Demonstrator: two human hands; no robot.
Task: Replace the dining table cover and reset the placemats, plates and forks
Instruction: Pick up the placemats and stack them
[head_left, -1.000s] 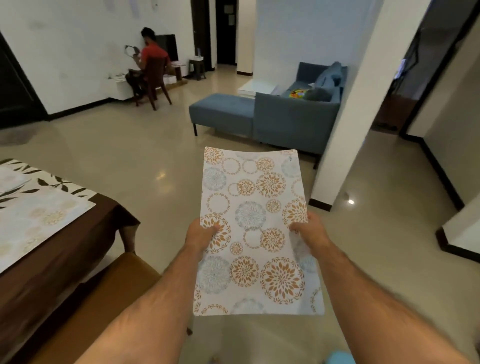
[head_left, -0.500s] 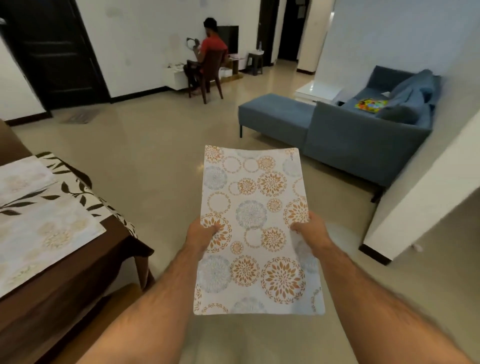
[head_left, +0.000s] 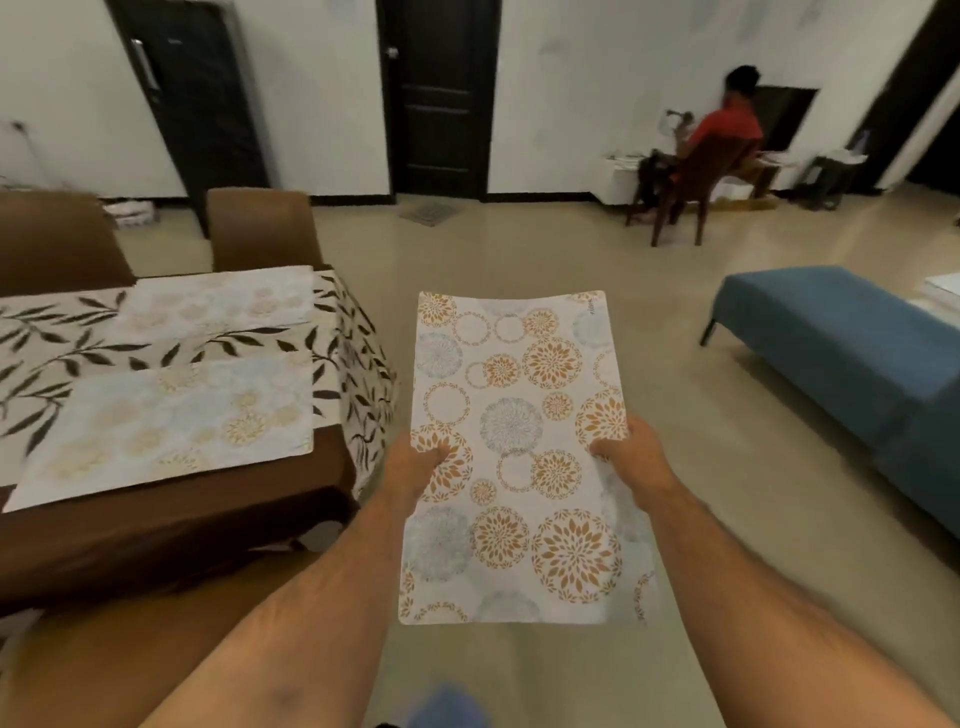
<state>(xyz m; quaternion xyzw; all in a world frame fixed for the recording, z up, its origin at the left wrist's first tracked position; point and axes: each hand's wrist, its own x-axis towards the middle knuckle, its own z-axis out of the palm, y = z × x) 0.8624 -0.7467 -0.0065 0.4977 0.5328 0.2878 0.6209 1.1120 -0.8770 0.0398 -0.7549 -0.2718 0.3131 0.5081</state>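
Now one placemat (head_left: 511, 447) in both grips, left hand (head_left: 415, 462) and right hand (head_left: 631, 454); two more on table (head_left: 156, 525).

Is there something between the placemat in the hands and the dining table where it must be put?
Nothing visible blocks the way. Left hand and right hand hold the placemat over bare floor, right of the dining table. Two placemats already lie near this end, so free spots are limited here.

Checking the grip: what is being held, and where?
A floral-patterned rectangular placemat, gripped by left hand and right hand at its long side edges.
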